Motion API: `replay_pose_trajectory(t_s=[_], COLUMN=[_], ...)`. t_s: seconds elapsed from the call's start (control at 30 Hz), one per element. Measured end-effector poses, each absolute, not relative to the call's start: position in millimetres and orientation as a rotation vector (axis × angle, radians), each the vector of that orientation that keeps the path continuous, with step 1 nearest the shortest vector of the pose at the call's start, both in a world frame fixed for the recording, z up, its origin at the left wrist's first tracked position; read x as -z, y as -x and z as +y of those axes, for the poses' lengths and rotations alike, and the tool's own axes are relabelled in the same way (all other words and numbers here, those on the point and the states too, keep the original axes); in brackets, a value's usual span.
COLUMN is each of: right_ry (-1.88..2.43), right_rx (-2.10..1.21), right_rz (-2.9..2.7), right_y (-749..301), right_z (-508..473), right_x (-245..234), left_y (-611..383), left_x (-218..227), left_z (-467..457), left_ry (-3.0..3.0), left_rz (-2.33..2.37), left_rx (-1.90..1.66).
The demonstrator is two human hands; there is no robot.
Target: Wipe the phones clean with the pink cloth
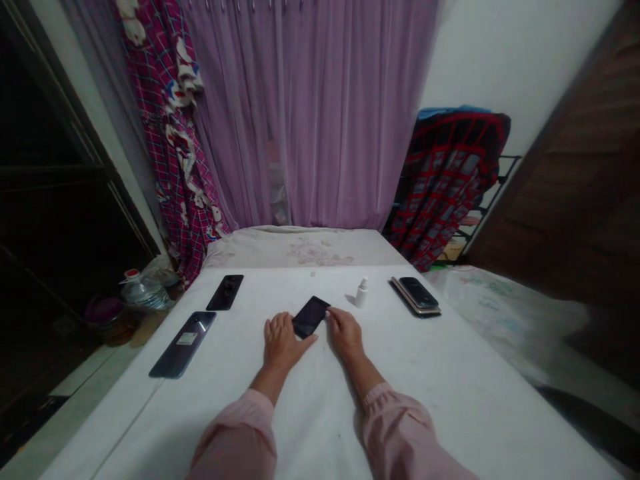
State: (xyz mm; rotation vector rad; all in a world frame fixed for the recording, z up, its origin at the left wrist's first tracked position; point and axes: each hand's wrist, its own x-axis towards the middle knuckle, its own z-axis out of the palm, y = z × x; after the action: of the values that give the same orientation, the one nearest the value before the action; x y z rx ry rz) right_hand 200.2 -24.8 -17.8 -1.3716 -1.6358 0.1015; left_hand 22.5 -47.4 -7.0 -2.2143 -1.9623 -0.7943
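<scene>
While palm-down, left grip (283,341) and right grip (345,333) touch a smartphone (311,317).

Left hand (284,343) flat, palm down, fingers angled inward, right hand (345,333) flat, palm down, fingers angled inward, hands near each other, wrists low, forearms (270,387) extended forward, pink sleeves (400,427) gathered at cuffs

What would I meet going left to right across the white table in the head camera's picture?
grey phone with sticker → black phone, back up → left hand → dark-screened phone → right hand → white spray bottle → stacked phones
</scene>
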Motion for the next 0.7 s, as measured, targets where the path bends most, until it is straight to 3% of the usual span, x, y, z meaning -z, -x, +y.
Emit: replay_pose_trajectory(t_s=[0.2, 0.4, 0.7], right_ry=[1.413, 1.332, 1.129], right_rx=[-0.133, -0.148, -0.165], right_rz=[-1.606, -1.748, -1.987], right_y=[-199.6, -198.4, -223.2], right_z=[-22.2, -23.1, -61.5], right_x=[16.2, 15.0, 17.6], left_y=[-17.7, -22.3, -29.1], left_x=[20.2, -0.2, -0.5], left_z=[-69.6, -72.4, -63.5], left_ry=[2.465, 2.679, 2.643], left_rz=[-1.824, -1.564, -1.514], left_rx=[0.791, 0.709, 0.736])
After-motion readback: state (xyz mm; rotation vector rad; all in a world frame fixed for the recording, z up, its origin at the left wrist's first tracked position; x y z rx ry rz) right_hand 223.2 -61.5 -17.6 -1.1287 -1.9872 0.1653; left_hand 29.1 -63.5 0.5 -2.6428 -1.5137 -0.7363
